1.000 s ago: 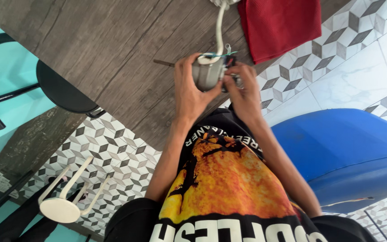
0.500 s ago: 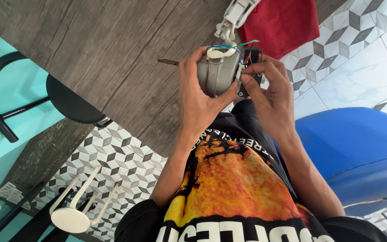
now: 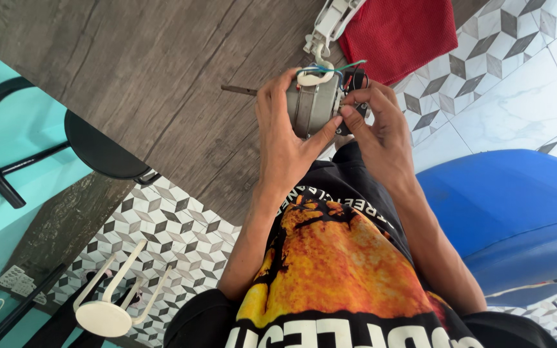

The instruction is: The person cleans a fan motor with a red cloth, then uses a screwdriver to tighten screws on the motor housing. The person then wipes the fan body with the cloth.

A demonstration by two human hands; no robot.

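Both your hands are on that small grey motor (image 3: 314, 106), held up off the wooden table (image 3: 130, 71) so you can get at its end: left hand (image 3: 285, 138) cups the body and steadies it. Your right hand (image 3: 378, 129) pinches the black part by the wires, close to the red cloth (image 3: 398, 29).

Upper centre of frame: left hand (image 3: 285, 138) grips grey motor (image 3: 314, 106); right hand (image 3: 378, 129) pinches its black wired end. Red cloth (image 3: 398, 29) at top, blue chair (image 3: 517, 219) right, white stool (image 3: 107, 303) lower left.
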